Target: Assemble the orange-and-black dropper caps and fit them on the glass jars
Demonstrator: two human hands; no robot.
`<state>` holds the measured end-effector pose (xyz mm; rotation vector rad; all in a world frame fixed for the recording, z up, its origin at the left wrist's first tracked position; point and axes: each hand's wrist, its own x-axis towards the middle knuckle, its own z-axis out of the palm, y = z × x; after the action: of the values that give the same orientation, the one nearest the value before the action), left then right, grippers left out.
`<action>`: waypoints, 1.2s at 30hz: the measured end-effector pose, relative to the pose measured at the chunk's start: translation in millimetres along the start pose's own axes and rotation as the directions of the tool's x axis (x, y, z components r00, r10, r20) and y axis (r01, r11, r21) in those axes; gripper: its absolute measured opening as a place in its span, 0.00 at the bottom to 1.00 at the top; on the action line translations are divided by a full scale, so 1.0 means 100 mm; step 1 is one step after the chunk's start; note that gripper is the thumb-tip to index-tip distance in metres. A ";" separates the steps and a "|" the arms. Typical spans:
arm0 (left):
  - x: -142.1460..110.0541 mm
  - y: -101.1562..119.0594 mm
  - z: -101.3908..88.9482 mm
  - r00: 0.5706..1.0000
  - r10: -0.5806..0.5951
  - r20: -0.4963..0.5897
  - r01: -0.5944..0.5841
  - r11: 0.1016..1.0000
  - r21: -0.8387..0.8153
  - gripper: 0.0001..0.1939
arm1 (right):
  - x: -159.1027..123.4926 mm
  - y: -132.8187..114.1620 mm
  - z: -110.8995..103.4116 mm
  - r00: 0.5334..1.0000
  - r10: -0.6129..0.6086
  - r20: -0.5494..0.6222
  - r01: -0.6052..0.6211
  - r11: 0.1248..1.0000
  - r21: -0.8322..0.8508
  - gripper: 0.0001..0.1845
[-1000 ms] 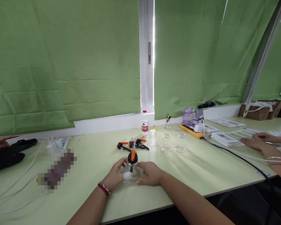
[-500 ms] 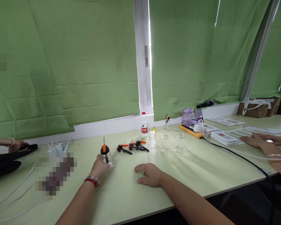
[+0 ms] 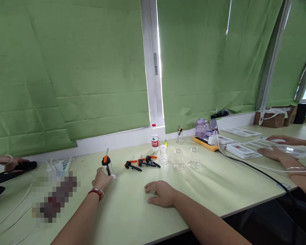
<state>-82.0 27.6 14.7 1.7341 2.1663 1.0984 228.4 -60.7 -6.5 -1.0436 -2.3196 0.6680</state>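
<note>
My left hand [image 3: 103, 178] is wrapped round a clear glass bottle [image 3: 113, 168] standing on the table. On its mouth sits a black and orange lid [image 3: 106, 160] with a thin metal rod pointing up. A white spot shows by my fingertips; I cannot make out what it is. My right hand [image 3: 159, 193] rests on the table with fingers apart, holding nothing. Beyond it lie three more lids, a near one [image 3: 132, 165] and two close together [image 3: 147, 161]. To their right stand three open glass bottles [image 3: 178, 160].
A red-capped water bottle [image 3: 155, 137] and a small glass jar [image 3: 180, 136] stand at the back. Farther right are a purple bottle [image 3: 200, 128], an orange power strip [image 3: 206, 144] and stacked cards [image 3: 242, 152]. Other people's hands work at right [image 3: 272, 153] and left [image 3: 15, 164].
My left hand has shifted slightly left with the glass bottle and its lid. My right hand stays almost in place. The view has turned a little to the right.
</note>
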 end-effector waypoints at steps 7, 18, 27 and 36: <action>-0.50 0.59 0.22 0.781 0.622 -0.047 -0.557 0.729 0.398 0.36 | 0.00 -0.01 -0.01 1.000 -0.012 -0.013 0.012 1.000 -0.011 0.19; -0.40 0.66 0.79 0.728 0.509 0.459 -0.674 0.654 0.343 0.29 | 0.01 0.02 0.00 1.000 -0.023 -0.012 0.023 1.000 -0.016 0.17; -0.85 0.94 0.40 0.617 0.612 0.494 -0.784 0.535 0.315 0.24 | 0.00 0.06 -0.07 0.993 -0.010 -0.120 0.001 0.997 -0.072 0.14; -0.88 0.77 0.00 0.770 0.570 0.286 -0.621 0.773 0.131 0.23 | 0.13 0.48 -0.82 0.395 0.029 -0.918 -0.339 0.933 -0.117 0.31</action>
<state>6.1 -47.0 35.0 2.6245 1.6665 0.7063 297.1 -4.0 28.8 -1.3534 -1.3023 -0.2314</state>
